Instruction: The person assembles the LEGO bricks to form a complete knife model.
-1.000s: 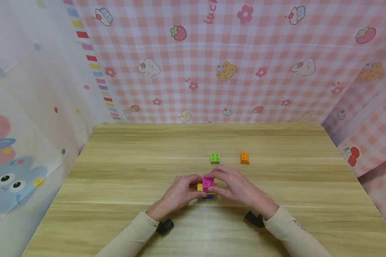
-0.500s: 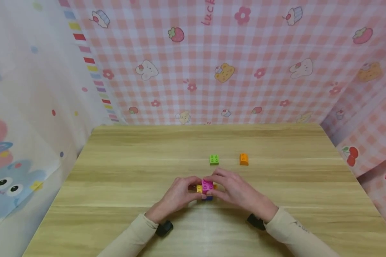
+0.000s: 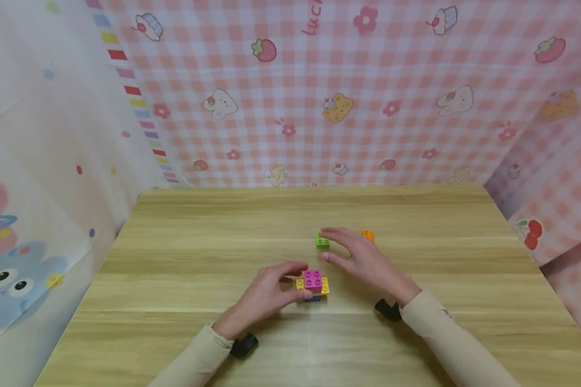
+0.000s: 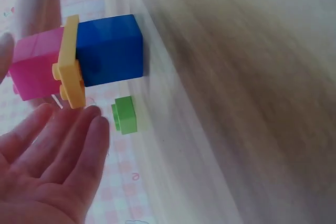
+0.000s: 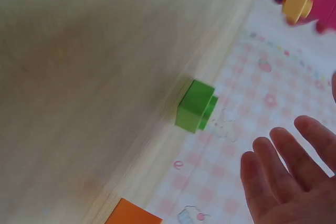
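Note:
A small stack of toy building bricks stands on the table: a pink brick [image 3: 312,279] on top, a yellow plate [image 3: 325,286] under it and a blue brick [image 4: 110,50] at the bottom. My left hand [image 3: 266,293] is around the stack's left side, thumb in front and fingers behind. In the left wrist view its fingers look relaxed, close to the stack but not clearly pressing it. My right hand [image 3: 363,263] reaches over the table with fingers extended and spread from the thumb. Its fingertips are close to a green brick [image 5: 194,106], apart from it in the right wrist view.
An orange brick [image 3: 367,235] with a sloped side lies behind the right hand, partly hidden by it. The wooden table [image 3: 198,242] ends at a pink checked cloth [image 3: 290,97] at the back. Patterned white cloth [image 3: 53,161] hangs on the left.
My right hand has let go of the pink brick and moved back and right toward the green brick. The stack stays in place, with my left hand still beside it.

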A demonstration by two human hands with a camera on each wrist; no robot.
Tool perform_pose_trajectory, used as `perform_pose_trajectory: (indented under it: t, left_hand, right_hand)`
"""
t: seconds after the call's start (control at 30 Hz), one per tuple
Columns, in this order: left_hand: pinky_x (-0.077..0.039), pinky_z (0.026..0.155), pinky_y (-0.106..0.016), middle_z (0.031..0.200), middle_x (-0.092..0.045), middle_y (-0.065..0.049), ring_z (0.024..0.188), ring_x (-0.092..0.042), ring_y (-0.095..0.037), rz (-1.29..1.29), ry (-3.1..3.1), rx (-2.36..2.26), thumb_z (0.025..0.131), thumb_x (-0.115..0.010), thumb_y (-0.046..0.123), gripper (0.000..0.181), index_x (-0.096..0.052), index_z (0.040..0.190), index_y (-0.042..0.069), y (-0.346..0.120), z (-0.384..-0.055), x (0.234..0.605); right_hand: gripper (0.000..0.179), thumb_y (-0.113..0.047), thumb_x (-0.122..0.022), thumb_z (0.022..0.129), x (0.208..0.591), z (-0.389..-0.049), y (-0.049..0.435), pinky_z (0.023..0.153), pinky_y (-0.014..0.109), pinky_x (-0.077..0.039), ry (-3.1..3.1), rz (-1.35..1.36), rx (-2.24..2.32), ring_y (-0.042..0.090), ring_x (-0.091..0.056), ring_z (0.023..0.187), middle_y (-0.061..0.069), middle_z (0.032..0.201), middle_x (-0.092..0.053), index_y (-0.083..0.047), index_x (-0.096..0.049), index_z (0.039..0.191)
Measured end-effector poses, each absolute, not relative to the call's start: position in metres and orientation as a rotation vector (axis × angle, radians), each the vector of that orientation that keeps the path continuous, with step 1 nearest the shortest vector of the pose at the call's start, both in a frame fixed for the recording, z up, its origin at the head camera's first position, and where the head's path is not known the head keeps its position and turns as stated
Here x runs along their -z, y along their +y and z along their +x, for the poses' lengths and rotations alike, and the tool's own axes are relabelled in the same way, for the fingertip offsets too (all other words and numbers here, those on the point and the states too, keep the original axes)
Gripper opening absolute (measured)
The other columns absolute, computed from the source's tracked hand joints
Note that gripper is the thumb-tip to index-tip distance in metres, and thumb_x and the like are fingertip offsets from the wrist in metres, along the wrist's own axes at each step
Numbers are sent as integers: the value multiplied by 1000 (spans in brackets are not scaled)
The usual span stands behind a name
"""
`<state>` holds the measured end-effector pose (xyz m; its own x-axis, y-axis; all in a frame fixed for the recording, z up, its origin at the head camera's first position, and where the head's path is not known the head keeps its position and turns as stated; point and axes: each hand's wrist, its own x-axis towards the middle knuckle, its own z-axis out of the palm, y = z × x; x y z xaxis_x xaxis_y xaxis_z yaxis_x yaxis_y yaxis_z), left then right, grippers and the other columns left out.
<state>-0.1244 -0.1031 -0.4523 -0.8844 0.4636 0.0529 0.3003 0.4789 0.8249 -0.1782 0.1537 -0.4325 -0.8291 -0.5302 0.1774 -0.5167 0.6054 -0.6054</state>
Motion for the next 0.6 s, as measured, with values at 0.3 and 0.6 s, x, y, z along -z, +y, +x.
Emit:
perform_pose_trajectory:
  t: [0.3, 0.6]
  left_hand:
    - [-56, 100, -43, 127, -70, -7, 116, -67, -21, 719, 2560, -1500, 94, -79, 24, 43, -67, 130, 4, -99, -122, 450]
    - [-58, 96, -37, 118, -73, -4, 108, -70, -17, 743, 2572, -1509, 92, -80, 16, 32, -71, 121, 8, -98, -121, 450]
  right_hand:
    - [61, -33, -72, 100, 440, -211, 147, 119, 58, -34, 2724, -846, 1003, 35, -41, 147, 13, 160, -44, -6, -51, 151]
    - [60, -31, -74, 98, 446, -229, 144, 117, 54, -38, 2700, -786, 902, 34, -48, 141, 14, 152, -54, -6, -54, 149]
